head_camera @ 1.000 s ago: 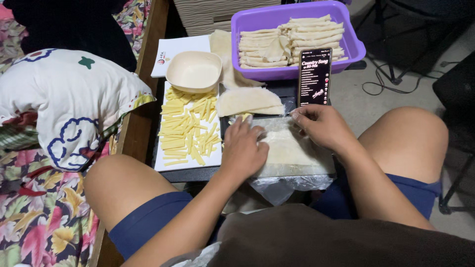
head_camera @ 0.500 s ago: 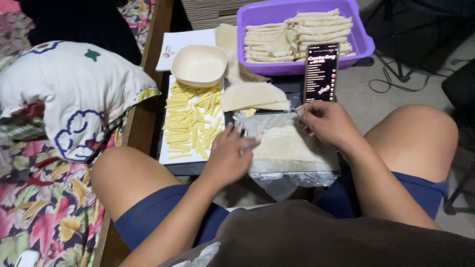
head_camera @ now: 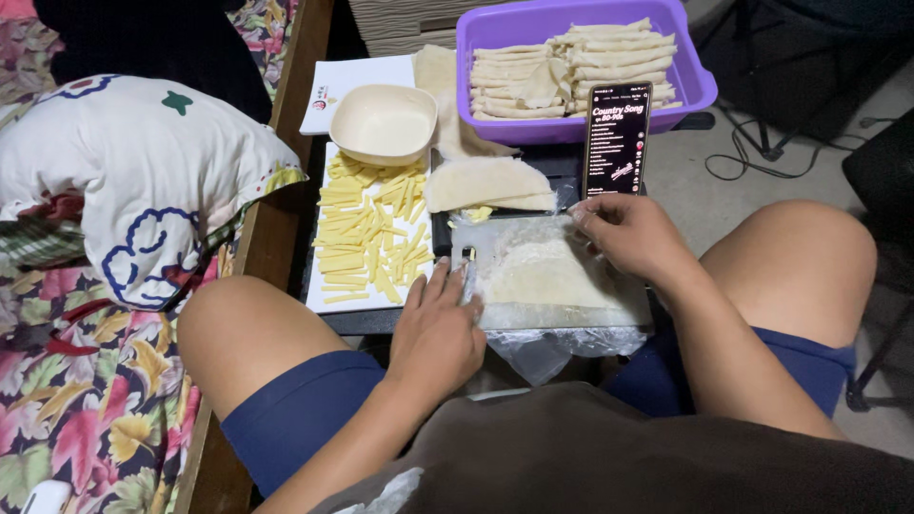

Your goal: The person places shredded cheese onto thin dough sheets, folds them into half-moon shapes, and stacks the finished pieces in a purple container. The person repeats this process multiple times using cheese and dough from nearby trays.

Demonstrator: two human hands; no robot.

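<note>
- My left hand [head_camera: 436,333] lies flat, fingers loose, on the near-left edge of the thin pale wrapper sheet [head_camera: 543,271].
- My right hand [head_camera: 633,233] pinches the wrapper sheet's far-right corner.

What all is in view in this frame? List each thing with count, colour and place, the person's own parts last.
wrapper sheet: one, pale, on a plastic-covered board before the person
folded wrappers: a small stack, cream, just behind the board
cheese sticks: many, yellow, on a white tray left of the board
bowl: one, cream, behind the tray
tub: one, purple, far side, full of pale rolled sticks
phone: one, black, screen lit, propped against the tub
pillow: one, white with blue print, left
floral cloth: one, multicoloured, lower left
cables: dark, on the floor, right
left hand: flat at the board's left edge
right hand: at the sheet's far right corner
</note>
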